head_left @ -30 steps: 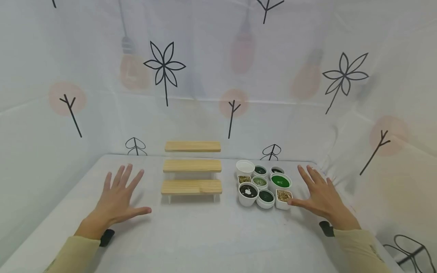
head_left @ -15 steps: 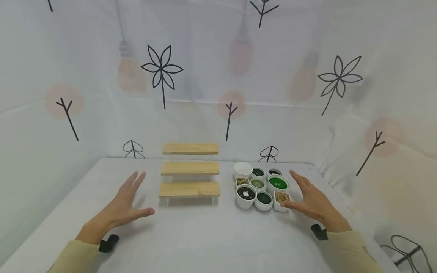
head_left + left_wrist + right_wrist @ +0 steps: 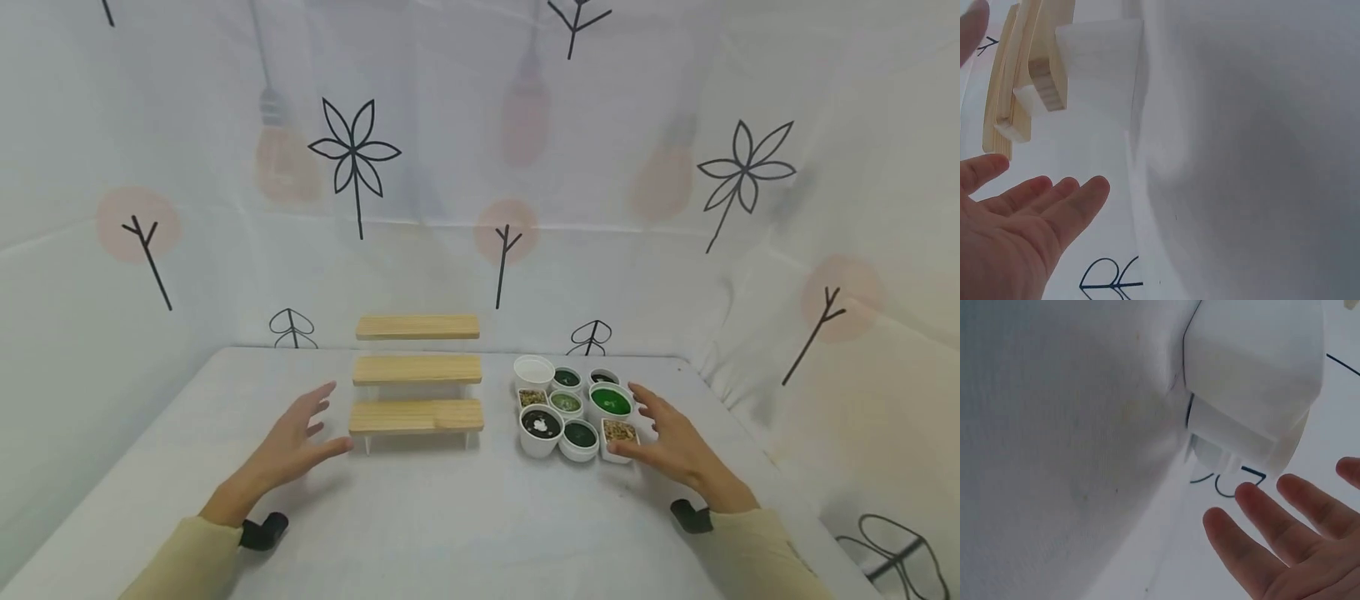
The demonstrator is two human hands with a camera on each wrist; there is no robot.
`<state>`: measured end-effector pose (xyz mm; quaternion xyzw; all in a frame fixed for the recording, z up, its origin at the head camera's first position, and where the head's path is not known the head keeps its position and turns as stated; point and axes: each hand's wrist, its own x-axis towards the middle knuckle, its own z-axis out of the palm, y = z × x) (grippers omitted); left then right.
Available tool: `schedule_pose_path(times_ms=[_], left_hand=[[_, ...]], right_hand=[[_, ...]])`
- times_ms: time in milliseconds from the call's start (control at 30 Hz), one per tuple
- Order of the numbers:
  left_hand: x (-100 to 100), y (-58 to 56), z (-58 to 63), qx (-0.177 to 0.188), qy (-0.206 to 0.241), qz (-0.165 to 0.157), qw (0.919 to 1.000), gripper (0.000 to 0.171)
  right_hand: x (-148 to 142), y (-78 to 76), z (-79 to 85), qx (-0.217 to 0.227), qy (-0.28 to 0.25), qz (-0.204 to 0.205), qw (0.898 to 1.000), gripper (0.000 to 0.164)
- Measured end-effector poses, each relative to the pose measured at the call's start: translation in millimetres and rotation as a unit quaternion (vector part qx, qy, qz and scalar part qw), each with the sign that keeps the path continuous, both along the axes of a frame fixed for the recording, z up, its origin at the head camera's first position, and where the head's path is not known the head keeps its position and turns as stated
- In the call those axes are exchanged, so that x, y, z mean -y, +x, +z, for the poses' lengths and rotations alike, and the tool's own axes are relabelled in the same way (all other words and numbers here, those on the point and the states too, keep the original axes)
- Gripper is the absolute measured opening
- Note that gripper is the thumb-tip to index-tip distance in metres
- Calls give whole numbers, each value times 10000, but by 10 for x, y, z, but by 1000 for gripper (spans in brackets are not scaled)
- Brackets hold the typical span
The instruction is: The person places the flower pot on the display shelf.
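Note:
My left hand [image 3: 285, 450] hovers over the table to the left of a three-step wooden shelf [image 3: 397, 415], fingers loosely bent and holding nothing. In the left wrist view its palm and fingertips show beside the ends of the wooden boards [image 3: 1047, 81]. My right hand [image 3: 678, 446] is at the right side of a cluster of small white pots, its thumb overlapping a square pot [image 3: 621, 433] of tan bits. Its index finger comes near a round pot with bright green content [image 3: 611, 402]. In the right wrist view the fingers are apart, below a white pot [image 3: 1257, 356].
Several other pots crowd together: an empty-looking white one [image 3: 534, 372], one with a dark top and white mark [image 3: 542, 425], and dark green ones [image 3: 579, 435]. A white cloth [image 3: 450, 525] covers the table. A patterned curtain [image 3: 420, 267] hangs behind.
Both hands have moved inward, the left toward the shelf and the right toward the pots. Their spread fingers have relaxed and bent slightly. The head view has shifted a little.

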<state>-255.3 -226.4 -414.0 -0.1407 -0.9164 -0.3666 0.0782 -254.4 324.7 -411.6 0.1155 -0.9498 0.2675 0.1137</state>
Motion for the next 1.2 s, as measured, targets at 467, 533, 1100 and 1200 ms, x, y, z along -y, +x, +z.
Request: schedule_pose_path(times_ms=[467,533,1100,1200], left_hand=[[-156,-177,-68,798,680,10,9945,87],[-165,-186,-69,819,677,27,9943,84],[-240,-176,-102,1226,972,208,9875,72],[-247,-174,-102,1213,1101,199,9863,70]], right_hand=[[99,34,-18,704,-592,-438,9948,105],[101,37,-20,920,-600,-512,9926,103],[106,63,-68,1165,-1149,-162,9864,72],[112,57,-69,1164,-1180,-233,9859,72]])
